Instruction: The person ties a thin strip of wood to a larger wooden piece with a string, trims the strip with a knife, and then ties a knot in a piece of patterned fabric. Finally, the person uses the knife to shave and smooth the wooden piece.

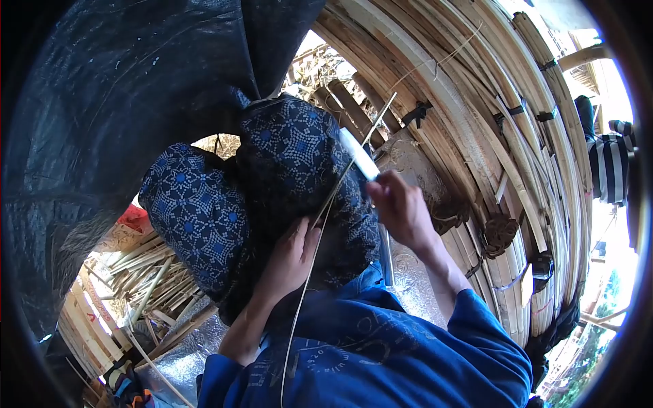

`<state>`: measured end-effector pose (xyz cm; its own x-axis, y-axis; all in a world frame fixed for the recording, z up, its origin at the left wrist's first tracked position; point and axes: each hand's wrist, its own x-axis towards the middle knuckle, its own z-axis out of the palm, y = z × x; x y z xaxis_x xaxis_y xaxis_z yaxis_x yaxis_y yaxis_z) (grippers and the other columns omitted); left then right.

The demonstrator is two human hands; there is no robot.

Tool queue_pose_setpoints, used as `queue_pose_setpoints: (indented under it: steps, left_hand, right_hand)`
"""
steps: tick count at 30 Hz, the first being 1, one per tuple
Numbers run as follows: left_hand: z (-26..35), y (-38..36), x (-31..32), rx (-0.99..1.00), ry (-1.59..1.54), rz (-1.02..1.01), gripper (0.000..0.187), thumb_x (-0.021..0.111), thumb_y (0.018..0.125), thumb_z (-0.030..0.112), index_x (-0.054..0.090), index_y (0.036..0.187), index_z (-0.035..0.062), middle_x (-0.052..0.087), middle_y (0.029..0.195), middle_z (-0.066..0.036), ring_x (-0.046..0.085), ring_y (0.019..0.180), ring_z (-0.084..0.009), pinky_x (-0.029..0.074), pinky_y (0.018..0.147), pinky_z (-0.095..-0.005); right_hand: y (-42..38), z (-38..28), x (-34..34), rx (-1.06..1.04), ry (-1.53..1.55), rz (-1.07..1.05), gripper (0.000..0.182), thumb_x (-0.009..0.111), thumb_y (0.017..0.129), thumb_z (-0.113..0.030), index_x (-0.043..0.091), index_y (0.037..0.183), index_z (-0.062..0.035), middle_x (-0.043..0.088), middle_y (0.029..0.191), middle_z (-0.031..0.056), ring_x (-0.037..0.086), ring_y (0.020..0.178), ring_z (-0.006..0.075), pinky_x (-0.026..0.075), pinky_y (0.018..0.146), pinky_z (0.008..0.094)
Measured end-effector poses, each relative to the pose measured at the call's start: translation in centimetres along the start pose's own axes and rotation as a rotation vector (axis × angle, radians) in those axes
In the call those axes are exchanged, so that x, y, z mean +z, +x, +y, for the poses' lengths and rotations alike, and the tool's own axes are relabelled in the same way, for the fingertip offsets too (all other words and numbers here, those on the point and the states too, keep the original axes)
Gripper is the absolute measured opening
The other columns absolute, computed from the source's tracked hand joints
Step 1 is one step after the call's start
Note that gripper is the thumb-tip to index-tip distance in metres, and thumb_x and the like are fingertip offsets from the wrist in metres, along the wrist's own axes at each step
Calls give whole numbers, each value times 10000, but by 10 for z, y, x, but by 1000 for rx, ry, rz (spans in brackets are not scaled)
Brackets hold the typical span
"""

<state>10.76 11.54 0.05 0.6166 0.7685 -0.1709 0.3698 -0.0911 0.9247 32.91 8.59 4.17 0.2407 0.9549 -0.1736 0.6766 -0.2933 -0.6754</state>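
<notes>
My right hand [400, 206] is closed around the handle end of a knife, the handle mostly hidden in the fist. The bright blade [359, 154] points up and left and lies against a thin bamboo strip [308, 280]. That strip runs from above my knee down past my chest, and it looks split into two lengths below the blade. Lower down, my left hand [291, 262] is closed on the strip, its fingers together beside my thigh. Beneath the blade is my knee, covered in blue patterned cloth [299, 139].
Long bamboo slats [469, 129] are bundled along the right side, tied with dark bands. A pile of cut sticks [153, 275] lies at the lower left. Dark plastic sheeting [136, 88] hangs at the upper left. At the far right is a person's striped sleeve [607, 166].
</notes>
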Motion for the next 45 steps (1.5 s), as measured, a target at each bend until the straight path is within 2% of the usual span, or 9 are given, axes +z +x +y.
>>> queue_pose_setpoints:
  steps: [18,24,28,33,35,38,40,43,45]
  left_hand:
    - [-12,0,11,48,67,52,257,388,995,193,451,1021,-55,560,858,-298,549,804,-474,419,659,-482]
    - [-13,-2,12,2,28,33,230,397,990,181,455,1024,-38,543,819,-286,533,782,-474,403,650,-480]
    - [-16,-1,13,30,7,46,233,399,991,185,456,1008,-40,541,812,-281,536,786,-467,402,649,-476]
    - [-15,0,10,6,60,33,216,403,988,172,458,997,-37,550,830,-284,543,799,-462,413,645,-470]
    - [-15,-1,10,14,53,35,218,406,988,171,461,993,-40,553,835,-283,548,803,-459,416,650,-467]
    - [-21,-1,14,46,48,52,220,410,987,168,464,986,-45,560,847,-282,555,807,-452,421,657,-465]
    - [-21,-1,14,64,50,57,219,412,986,166,464,983,-47,564,855,-281,558,809,-450,421,658,-465]
    - [-16,-2,14,16,46,43,205,401,987,149,460,1006,-46,567,874,-281,556,818,-453,421,665,-468]
    - [-18,-1,16,99,66,91,148,429,968,104,454,978,-42,563,861,-280,572,790,-442,440,640,-473]
  right_hand:
    - [-23,22,20,-221,-121,-301,357,545,905,-376,552,746,-56,552,515,122,595,498,330,472,499,423]
    - [9,23,20,-93,-92,-36,329,523,931,-355,554,793,-58,533,500,82,554,431,251,424,446,395]
    - [4,18,23,-266,-62,-196,351,517,937,-364,563,769,-59,516,493,59,538,411,196,433,432,352]
    - [8,17,28,-346,-202,-150,260,603,890,-290,553,760,-71,512,486,67,529,403,244,436,429,362]
    - [13,12,23,-173,-175,-53,323,580,886,-371,557,753,-78,571,528,113,598,465,298,486,478,418]
    - [4,18,33,-304,-80,-61,291,600,893,-317,563,732,-77,536,495,70,534,397,214,415,405,362]
    - [-2,13,37,-364,-157,-113,305,565,905,-345,559,752,-82,542,490,70,550,414,271,455,432,401]
    - [23,36,19,-45,-77,114,298,560,910,-324,558,736,-83,546,493,76,555,413,259,432,407,388]
    - [26,38,12,-145,-172,118,303,572,904,-326,557,722,-84,547,498,73,552,406,251,433,393,374]
